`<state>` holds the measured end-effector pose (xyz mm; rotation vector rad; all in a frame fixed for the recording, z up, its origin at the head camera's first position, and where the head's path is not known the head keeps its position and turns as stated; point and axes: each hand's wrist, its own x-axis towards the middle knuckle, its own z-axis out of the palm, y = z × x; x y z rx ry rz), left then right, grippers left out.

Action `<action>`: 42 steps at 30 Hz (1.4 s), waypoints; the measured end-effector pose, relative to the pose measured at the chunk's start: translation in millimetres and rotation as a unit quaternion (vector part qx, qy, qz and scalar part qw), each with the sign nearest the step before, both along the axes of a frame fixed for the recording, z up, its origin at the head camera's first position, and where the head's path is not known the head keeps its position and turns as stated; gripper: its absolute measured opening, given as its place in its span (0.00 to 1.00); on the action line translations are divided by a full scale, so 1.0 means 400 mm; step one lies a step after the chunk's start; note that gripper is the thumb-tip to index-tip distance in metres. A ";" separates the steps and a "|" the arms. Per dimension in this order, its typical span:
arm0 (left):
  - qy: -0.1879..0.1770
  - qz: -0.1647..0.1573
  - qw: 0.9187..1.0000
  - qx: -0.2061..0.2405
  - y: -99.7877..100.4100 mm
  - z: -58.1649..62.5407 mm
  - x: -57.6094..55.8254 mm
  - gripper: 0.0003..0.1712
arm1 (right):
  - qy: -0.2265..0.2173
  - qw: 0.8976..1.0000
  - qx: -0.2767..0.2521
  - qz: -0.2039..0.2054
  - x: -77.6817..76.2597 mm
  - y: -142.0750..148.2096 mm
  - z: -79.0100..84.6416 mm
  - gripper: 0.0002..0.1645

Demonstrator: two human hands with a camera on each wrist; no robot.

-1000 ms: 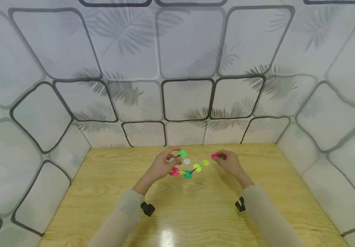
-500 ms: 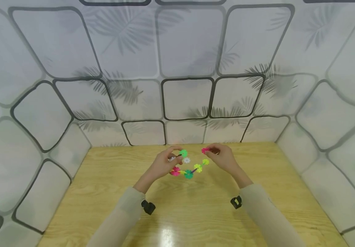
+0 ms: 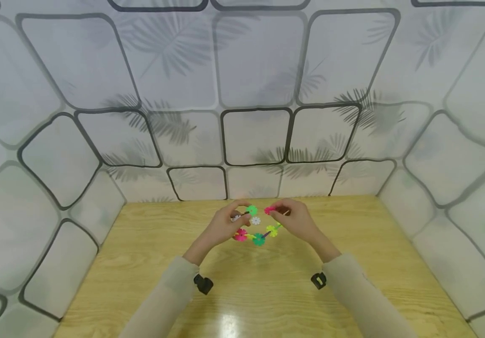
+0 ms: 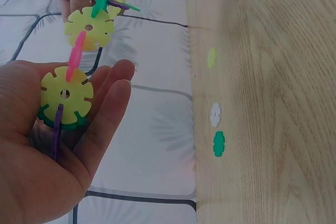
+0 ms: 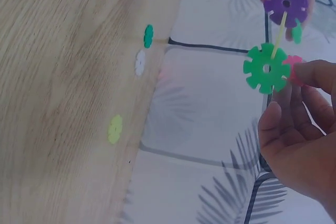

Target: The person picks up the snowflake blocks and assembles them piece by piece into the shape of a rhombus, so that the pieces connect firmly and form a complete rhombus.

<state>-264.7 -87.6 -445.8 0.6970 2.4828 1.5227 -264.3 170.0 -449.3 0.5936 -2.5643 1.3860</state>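
My left hand (image 3: 223, 225) grips a chain of interlocking notched plastic discs in mixed colours. From its fingers, one end shows a green disc (image 3: 252, 210) on a dark linking piece. The rest runs right through a pink disc (image 3: 240, 235), a teal disc (image 3: 259, 239) and a yellow disc (image 3: 272, 231) to a green disc (image 5: 266, 68) that hangs free. Thumb and fingers of my right hand (image 3: 295, 219) pinch a loose pink disc (image 3: 269, 210), a small gap from the green disc by the left fingers. The left palm hides part of the chain.
Loose yellow (image 5: 115, 129), white (image 3: 256, 220) and green (image 4: 219, 144) discs lie on the wooden table (image 3: 251, 291). Patterned fabric walls (image 3: 255, 136) enclose its back and sides. Black camera mounts (image 3: 203, 284) sit at both wrists.
My right hand has moved left with the pink disc, up near the green disc beside my left fingers, and now covers a yellow disc seen earlier. The left hand has barely shifted.
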 end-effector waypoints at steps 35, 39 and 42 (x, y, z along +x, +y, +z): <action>0.009 -0.012 1.000 0.004 0.017 0.009 0.013 0.23 | 0.062 0.998 -0.010 0.018 0.017 -0.046 -0.001 0.03; 0.019 -0.013 1.000 0.006 0.018 0.010 0.013 0.23 | 0.060 0.998 -0.014 0.016 0.018 -0.049 0.000 0.03; 0.021 -0.013 1.000 0.007 0.016 0.014 0.014 0.23 | 0.057 0.998 -0.016 0.016 0.019 -0.051 0.003 0.02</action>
